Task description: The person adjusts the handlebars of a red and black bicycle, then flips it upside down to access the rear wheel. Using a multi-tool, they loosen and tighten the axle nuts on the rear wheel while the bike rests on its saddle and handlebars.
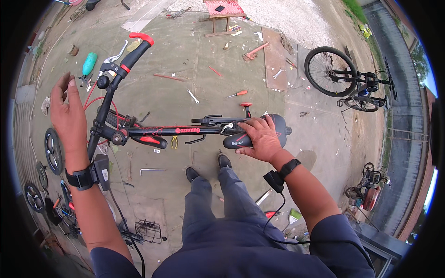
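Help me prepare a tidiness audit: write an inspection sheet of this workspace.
Surface: dusty green ground sheet, tools scattered over it.
Job's things: black and red bicycle, with handlebar at left and saddle at right.
Clutter: orange screwdriver, spanner, pipe wrench and yellow-handled pliers on the ground.
Hands: left hand raised beside the handlebar, holding nothing visible; right hand lying over the saddle, grip firmness unclear.
Cables: red cables near the handlebar; black cords from both wrist devices.
Surroundings: another bicycle at right; stool with red patterned seat at top.

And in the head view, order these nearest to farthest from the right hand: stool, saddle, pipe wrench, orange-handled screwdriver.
1. Saddle, under the right hand.
2. Orange-handled screwdriver, ahead-left.
3. Pipe wrench, farther ahead.
4. Stool, top edge.
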Demonstrator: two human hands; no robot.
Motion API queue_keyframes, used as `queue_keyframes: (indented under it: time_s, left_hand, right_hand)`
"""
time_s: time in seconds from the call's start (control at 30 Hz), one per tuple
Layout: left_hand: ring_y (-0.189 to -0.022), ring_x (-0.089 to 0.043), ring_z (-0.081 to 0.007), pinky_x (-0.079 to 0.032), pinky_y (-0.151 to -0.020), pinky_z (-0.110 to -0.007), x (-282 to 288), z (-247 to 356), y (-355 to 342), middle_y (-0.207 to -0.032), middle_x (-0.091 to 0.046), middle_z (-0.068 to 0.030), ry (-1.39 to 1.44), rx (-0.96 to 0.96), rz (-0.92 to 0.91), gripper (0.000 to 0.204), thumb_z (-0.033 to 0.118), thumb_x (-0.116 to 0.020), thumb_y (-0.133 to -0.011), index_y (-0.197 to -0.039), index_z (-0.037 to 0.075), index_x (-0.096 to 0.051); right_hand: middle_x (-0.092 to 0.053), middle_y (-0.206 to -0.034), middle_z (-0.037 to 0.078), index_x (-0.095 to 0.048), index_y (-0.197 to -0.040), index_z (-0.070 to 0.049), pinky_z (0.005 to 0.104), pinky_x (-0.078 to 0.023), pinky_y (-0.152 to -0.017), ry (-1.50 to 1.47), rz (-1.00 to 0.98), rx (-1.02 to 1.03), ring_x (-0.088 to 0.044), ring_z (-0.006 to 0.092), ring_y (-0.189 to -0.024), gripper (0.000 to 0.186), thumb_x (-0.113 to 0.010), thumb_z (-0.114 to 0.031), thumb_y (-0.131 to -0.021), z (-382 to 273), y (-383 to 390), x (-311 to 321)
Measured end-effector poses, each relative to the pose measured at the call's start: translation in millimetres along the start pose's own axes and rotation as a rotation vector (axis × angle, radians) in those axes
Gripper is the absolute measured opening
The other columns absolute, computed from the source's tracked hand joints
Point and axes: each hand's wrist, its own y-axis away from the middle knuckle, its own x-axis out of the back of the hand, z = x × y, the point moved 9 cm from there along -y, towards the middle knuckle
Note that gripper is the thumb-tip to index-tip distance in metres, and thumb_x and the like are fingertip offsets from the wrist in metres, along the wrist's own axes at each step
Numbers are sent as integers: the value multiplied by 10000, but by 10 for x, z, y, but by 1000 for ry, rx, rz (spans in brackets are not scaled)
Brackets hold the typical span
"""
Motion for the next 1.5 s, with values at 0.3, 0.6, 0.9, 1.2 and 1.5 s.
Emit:
queue_keyframes:
  time_s: [0.3,0.6,0.9,1.2,1.5]
  left_hand:
    - [-1202,-597,-370,-461,-1053,-455,-1133,1768,1965,-1288,-637,-190,234,-105,-435,305,105,-607,-1013,-1294,-12,-609]
    - [-1502,-346,-425,-232,-1240,-563,-2235,2533,3313,-1536,-476,-214,-224,-125,-608,490,277,-538,-1062,-1453,-17,-528]
    - [-1543,-261,-464,-234,-1254,-536,-2392,2251,3291,-1618,-399,-237,-460,93,-590,593,362,-574,-1075,-1503,-39,-488]
    - [-1532,-246,-504,-219,-1265,-524,-2363,2052,3428,-1648,-325,-270,-565,279,-589,583,285,-598,-1057,-1547,8,-446]
    - [-1512,-338,-437,-297,-1246,-446,-2426,2501,3494,-1630,-349,-288,-648,630,-363,507,198,-581,-1041,-1490,-27,-506]
  right_hand:
    - [-544,-1441,98,-523,-1483,-160,608,-195,-1245,-83,32,1,-429,318,-1439,936,-853,-596,-723,43,52,11]
    - [-527,-1459,139,-499,-1485,-108,533,-263,-1262,-591,166,283,-450,342,-1432,719,-790,-260,-845,780,724,305]
    - [-677,-1247,173,-499,-1474,-93,455,-551,-959,-500,-82,-469,-676,339,-1125,713,-800,-287,-857,4771,3463,3]
    - [-703,-1208,140,-508,-1472,-100,414,-591,-875,-496,-80,-613,-726,285,-1009,702,-811,-245,-856,6345,4143,490]
    - [-705,-1201,150,-524,-1453,-104,410,-584,-895,-421,-163,-244,-722,298,-1037,664,-808,-278,-878,7066,2250,1316]
